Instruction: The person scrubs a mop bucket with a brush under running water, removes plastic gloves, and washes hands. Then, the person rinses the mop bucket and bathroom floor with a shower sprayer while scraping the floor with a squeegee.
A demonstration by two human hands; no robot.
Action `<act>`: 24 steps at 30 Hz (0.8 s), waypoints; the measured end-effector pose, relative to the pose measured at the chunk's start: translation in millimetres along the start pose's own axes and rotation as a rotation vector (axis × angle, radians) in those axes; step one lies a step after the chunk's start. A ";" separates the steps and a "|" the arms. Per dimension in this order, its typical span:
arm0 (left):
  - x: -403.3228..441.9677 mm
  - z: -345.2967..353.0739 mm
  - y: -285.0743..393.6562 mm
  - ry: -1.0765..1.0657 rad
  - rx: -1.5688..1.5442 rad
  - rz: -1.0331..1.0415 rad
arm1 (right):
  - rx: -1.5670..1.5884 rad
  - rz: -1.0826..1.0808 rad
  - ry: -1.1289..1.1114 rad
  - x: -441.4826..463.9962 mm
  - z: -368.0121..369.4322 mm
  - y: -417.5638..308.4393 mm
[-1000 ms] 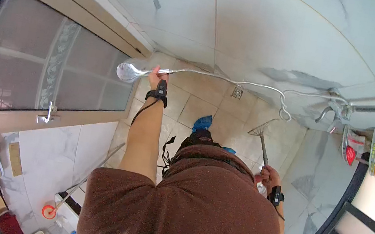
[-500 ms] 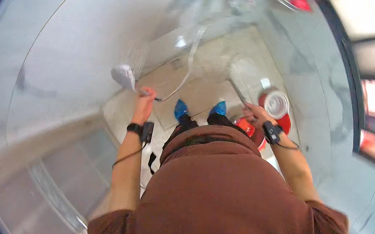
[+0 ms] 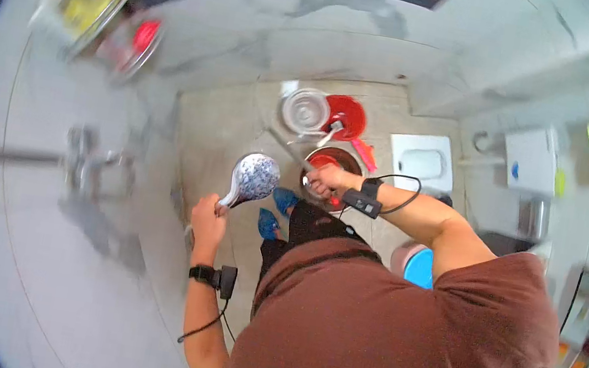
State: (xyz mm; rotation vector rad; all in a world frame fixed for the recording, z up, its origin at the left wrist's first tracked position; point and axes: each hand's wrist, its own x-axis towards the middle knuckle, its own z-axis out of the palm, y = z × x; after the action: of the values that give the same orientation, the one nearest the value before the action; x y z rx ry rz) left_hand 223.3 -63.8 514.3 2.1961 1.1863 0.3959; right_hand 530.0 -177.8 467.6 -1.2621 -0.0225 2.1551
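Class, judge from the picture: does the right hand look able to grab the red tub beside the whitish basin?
Probably not: the right hand is closed around a grey handle, and the red tub seems to sit on the floor, so freeing the grip and bending looks necessary.

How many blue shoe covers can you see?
2: right shoe cover, just below and right of the shower head in the picture; left shoe cover, slightly lower and further left. No others show.

The left hand [image 3: 208,221] holds a shower head [image 3: 257,176]; the right hand [image 3: 327,179] grips a stick [image 3: 289,149], a white basin [image 3: 304,110] and red basin [image 3: 352,114] beyond that grip.
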 end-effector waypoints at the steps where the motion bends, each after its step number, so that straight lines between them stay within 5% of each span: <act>1: 13.2 6.1 6.2 -0.028 0.043 0.040 | -0.009 -0.014 0.117 -13.6 11.5 2.7; 6: 38.2 10.7 26.5 -0.051 -0.288 0.284 | 0.132 -0.309 0.341 -33.7 41.3 88.1; 10: 148.7 22.8 122.8 -0.109 -0.180 0.603 | 0.235 -0.339 0.544 -73.1 23.1 82.3; 16: 170.7 20.0 250.8 -0.131 -0.056 1.084 | 0.487 -0.425 0.552 -128.7 3.7 122.2; 21: 160.7 42.1 312.9 -0.167 -0.066 1.216 | 0.593 -0.420 0.562 -142.0 -35.6 141.4; 24: 156.9 53.0 342.9 -0.153 -0.173 1.130 | 0.619 -0.409 0.449 -149.2 -70.0 151.4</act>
State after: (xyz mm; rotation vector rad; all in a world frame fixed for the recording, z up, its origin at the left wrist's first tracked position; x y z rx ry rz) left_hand 561.0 -95.7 687.3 2.4729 -0.2727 0.7083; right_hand 558.8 -397.6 498.0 -1.1994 0.4910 1.3439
